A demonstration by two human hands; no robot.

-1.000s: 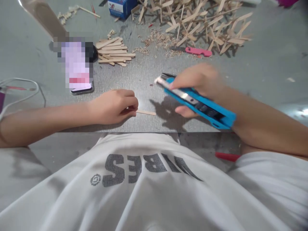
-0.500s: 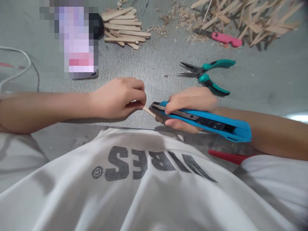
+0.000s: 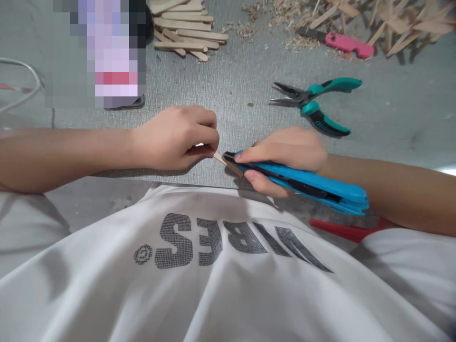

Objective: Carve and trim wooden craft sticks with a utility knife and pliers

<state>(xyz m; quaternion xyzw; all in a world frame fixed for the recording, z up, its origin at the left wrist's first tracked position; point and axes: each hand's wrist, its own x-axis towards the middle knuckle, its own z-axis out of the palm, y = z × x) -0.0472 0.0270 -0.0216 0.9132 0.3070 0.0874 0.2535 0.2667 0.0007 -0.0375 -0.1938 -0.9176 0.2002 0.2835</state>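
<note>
Taking the wooden craft stick [image 3: 219, 158] as the centre and the far side as 12 o'clock, a white shirt [image 3: 221, 285] fills 6 o'clock and a red object [image 3: 345, 230] lies at 4, beyond the near edge of the tabletop [image 3: 245, 71]. The stick is just inside that edge, slanting towards 4 o'clock. The left hand [image 3: 181, 137], at 10, pinches it between thumb and curled fingers. The right hand [image 3: 285, 152], at 3, is wrapped around a blue utility knife [image 3: 306, 183], whose front end lies over the stick; whether the cutting edge bites is too small to tell. This stick seems partway through being worked, with no finished cut visible.

Farther out, splayed long-nose pliers [image 3: 306, 97] lie unused at 2, and a pixelated device [image 3: 131, 102] is at 10. At 11, a stack of craft sticks [image 3: 185, 33] looks uncut, so probably remains to be handled. Between 1 and 2 are a pink-handled knife [image 3: 349, 45], wood shavings [image 3: 288, 21] and, farther still, a heap of crossed sticks [image 3: 395, 23], likely work already done.
</note>
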